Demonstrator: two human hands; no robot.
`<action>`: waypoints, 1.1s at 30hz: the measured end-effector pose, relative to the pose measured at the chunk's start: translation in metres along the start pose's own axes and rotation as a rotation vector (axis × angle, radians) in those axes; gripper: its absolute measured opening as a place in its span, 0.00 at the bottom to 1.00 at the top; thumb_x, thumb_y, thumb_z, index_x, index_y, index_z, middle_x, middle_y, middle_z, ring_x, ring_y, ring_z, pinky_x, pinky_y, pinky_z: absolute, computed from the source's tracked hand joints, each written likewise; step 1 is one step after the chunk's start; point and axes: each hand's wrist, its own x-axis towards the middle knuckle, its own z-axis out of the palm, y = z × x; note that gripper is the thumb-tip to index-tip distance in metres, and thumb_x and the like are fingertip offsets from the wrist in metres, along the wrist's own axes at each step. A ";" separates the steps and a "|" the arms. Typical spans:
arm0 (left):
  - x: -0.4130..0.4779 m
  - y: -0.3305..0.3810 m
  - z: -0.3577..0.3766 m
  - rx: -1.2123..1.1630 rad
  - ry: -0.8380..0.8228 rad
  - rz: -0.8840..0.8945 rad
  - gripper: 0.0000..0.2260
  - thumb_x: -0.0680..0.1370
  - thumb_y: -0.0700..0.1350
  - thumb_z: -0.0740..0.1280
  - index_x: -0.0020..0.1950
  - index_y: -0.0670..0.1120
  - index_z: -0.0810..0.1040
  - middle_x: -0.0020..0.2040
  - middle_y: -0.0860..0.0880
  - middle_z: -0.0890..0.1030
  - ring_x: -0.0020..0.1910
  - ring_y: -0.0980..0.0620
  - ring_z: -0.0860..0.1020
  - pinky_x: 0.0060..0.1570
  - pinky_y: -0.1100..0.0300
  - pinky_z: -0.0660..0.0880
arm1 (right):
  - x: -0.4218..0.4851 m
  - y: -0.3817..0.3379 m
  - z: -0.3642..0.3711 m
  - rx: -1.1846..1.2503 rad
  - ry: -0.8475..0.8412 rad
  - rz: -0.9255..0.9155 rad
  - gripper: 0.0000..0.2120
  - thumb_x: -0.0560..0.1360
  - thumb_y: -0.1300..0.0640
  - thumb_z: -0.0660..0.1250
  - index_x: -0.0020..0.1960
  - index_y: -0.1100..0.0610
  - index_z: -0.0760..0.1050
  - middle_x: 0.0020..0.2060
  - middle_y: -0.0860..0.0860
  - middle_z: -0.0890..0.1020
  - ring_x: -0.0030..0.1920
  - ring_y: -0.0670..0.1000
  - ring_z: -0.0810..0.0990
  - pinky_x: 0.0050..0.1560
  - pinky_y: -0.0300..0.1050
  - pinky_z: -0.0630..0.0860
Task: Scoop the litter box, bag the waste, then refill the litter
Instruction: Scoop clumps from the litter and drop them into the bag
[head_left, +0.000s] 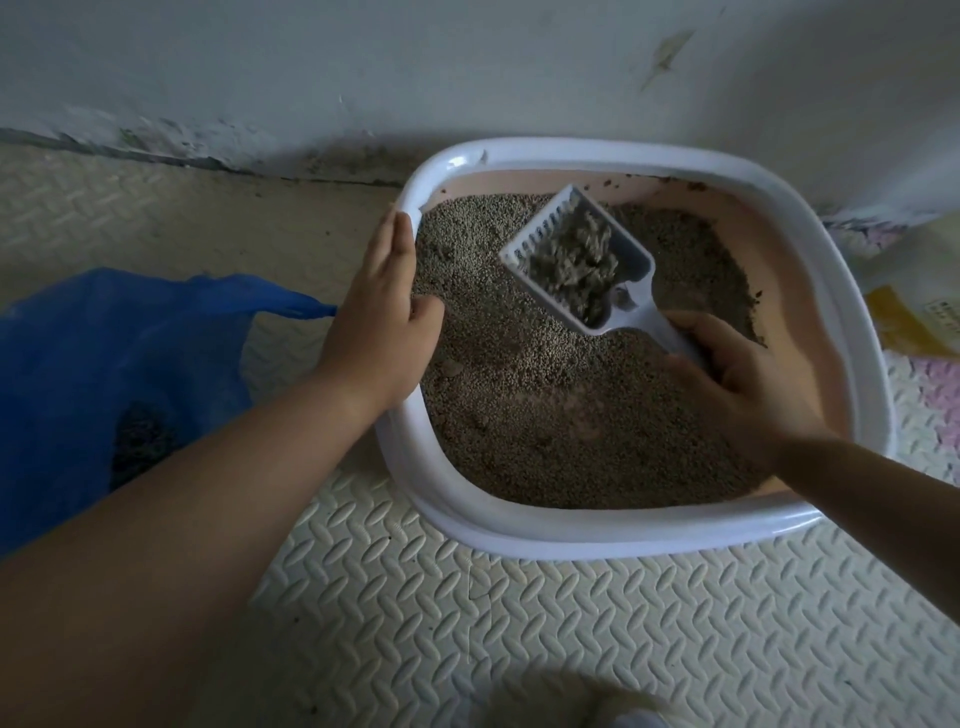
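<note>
**Left forearm close in, loaded scoop inside the box**

Closest to my feed is the left forearm (156, 519), crossing the lower left corner toward the box. Beneath everything I see a pale embossed floor mat (467, 649), which meets a scuffed white wall (467, 67) at the back. On the mat, near the wall, sits the litter box (519, 535), with a white rim and pink inner walls. Grey-brown litter (571, 447) covers its floor, thin enough in 1 or 2 spots near the middle for pink to show. Just left of the box lies a blue plastic bag (104, 353), with a dark grainy patch showing through it. At the right edge a yellow and white package (914, 312) is partly cut off.

The left hand (379, 322) lies on the box's left rim, fingers straight and together along the edge, thumb over the inner side. The right hand (748, 384) is wrapped tight around the handle of the white slotted scoop (636, 312). That scoop is inside the box, tilted, its front toward the far left corner, and it carries 1 grey clump (576, 260) of waste. I cannot tell whether it touches the litter.
</note>
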 end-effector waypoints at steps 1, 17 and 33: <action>0.000 0.000 0.000 0.001 0.000 -0.001 0.30 0.79 0.41 0.56 0.79 0.46 0.48 0.79 0.52 0.45 0.77 0.55 0.49 0.72 0.62 0.50 | -0.002 0.000 0.000 -0.007 0.009 -0.010 0.14 0.75 0.45 0.60 0.60 0.43 0.70 0.39 0.50 0.80 0.37 0.49 0.76 0.38 0.45 0.72; -0.001 0.001 -0.001 -0.009 -0.017 -0.004 0.30 0.79 0.42 0.55 0.79 0.48 0.46 0.79 0.54 0.44 0.77 0.55 0.48 0.70 0.63 0.50 | -0.017 -0.003 0.004 -0.017 -0.060 -0.114 0.15 0.75 0.53 0.62 0.62 0.45 0.69 0.38 0.48 0.79 0.38 0.46 0.76 0.36 0.35 0.70; -0.001 0.002 -0.002 0.006 -0.016 -0.005 0.29 0.80 0.42 0.55 0.79 0.48 0.46 0.79 0.54 0.44 0.76 0.55 0.48 0.68 0.64 0.50 | -0.015 0.011 -0.008 -0.178 -0.003 -0.241 0.18 0.74 0.47 0.60 0.62 0.50 0.72 0.35 0.44 0.77 0.34 0.46 0.75 0.34 0.27 0.67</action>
